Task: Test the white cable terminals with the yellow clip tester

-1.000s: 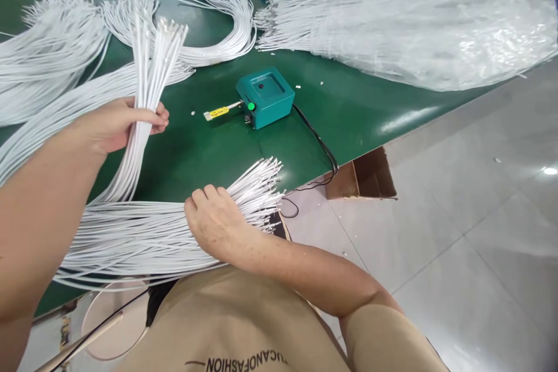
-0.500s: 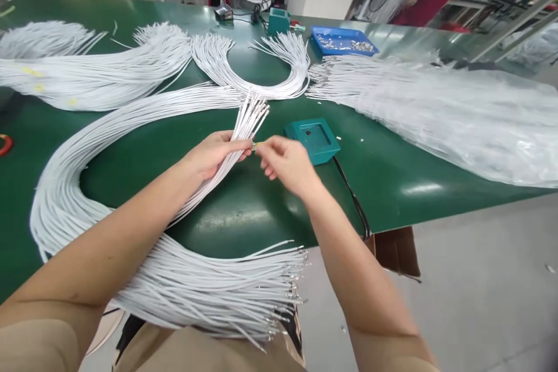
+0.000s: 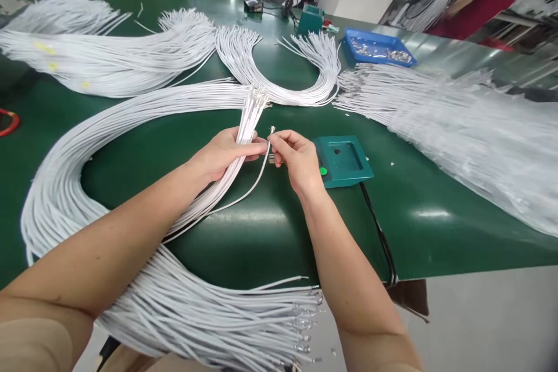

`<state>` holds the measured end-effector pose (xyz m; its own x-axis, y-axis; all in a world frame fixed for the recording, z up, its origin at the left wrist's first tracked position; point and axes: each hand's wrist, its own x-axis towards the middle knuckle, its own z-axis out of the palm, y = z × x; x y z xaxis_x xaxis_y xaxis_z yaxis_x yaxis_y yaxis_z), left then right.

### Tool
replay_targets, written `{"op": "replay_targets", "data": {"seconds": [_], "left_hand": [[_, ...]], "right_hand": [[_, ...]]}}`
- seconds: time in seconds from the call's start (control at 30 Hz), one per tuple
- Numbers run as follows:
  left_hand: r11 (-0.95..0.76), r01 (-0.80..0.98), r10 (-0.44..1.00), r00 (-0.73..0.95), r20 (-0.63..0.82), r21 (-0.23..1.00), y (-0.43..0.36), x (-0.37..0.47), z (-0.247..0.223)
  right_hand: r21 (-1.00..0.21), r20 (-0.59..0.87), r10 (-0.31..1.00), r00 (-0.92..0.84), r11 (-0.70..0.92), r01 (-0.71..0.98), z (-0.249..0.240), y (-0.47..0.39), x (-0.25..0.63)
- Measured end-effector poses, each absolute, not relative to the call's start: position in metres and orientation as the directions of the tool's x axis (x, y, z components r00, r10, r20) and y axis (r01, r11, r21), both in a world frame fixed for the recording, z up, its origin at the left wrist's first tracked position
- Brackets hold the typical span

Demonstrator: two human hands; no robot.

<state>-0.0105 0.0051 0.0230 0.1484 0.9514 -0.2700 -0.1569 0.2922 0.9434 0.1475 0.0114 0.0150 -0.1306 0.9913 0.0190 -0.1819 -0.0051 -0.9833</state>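
Note:
My left hand [image 3: 220,154] is closed around a bundle of white cables [image 3: 248,122] whose tips stand up above the fist. One single white cable [image 3: 255,183] bows out from the bundle, and its end rises between the fingertips of both hands. My right hand [image 3: 299,160] is pinched on that cable close to its tip. A small metal piece [image 3: 271,158] shows just under the right fingers; its kind is too small to make out. To the right of that hand is a teal box [image 3: 349,160] with a recessed top and a green button.
Curved bundles of white cables [image 3: 56,168] cover the table's left and front. Bagged cables [image 3: 471,139] lie on the right. A blue tray [image 3: 379,46] of small metal parts stands behind. A black cord [image 3: 377,226] runs over the front edge. Two people are beyond the table.
The single cable now bows away from the bundle, with its tip up between my fingertips. The view has shifted, so the table items sit differently in frame; the box's green button now shows.

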Motion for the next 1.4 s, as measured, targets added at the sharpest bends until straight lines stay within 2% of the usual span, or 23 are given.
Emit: {"op": "replay_targets", "data": {"seconds": [0.23,0.4,0.5,0.63,0.77,0.97,1.2,1.4], "left_hand": [[0.214,-0.008,0.968,0.133,-0.211,0.977,0.000,-0.003,0.021],[0.180,0.112,0.978,0.088,-0.190,0.977,-0.005,0.001,0.024],[0.118,0.158,0.987,0.088,-0.133,0.980,-0.007,0.000,0.023],[0.118,0.125,0.988,0.084,-0.129,0.985,-0.007,0.000,0.020],[0.106,0.069,0.987,0.113,-0.113,0.992,-0.007,-0.001,0.019],[0.086,0.036,0.986,0.144,-0.090,0.996,-0.009,-0.001,0.022],[-0.004,0.159,0.977,0.211,-0.030,0.987,-0.012,-0.001,0.021],[-0.008,0.118,0.986,0.166,-0.012,0.993,-0.012,-0.003,0.020]], "right_hand": [[-0.983,-0.077,0.975,-0.206,-0.109,-0.148,0.013,0.009,0.151],[-0.988,-0.061,0.988,-0.143,-0.081,-0.132,0.012,0.010,0.154],[-0.976,-0.079,0.987,-0.143,-0.106,-0.193,0.011,0.010,0.155],[-0.892,-0.171,0.954,-0.245,-0.256,-0.372,0.010,0.010,0.153],[-0.807,-0.236,0.916,-0.324,-0.371,-0.460,0.012,0.009,0.149],[-0.828,-0.259,0.897,-0.358,-0.397,-0.397,0.014,0.011,0.154],[-0.840,-0.272,0.864,-0.424,-0.428,-0.333,0.014,0.012,0.158],[-0.784,-0.279,0.830,-0.483,-0.488,-0.385,0.013,0.013,0.158]]}}
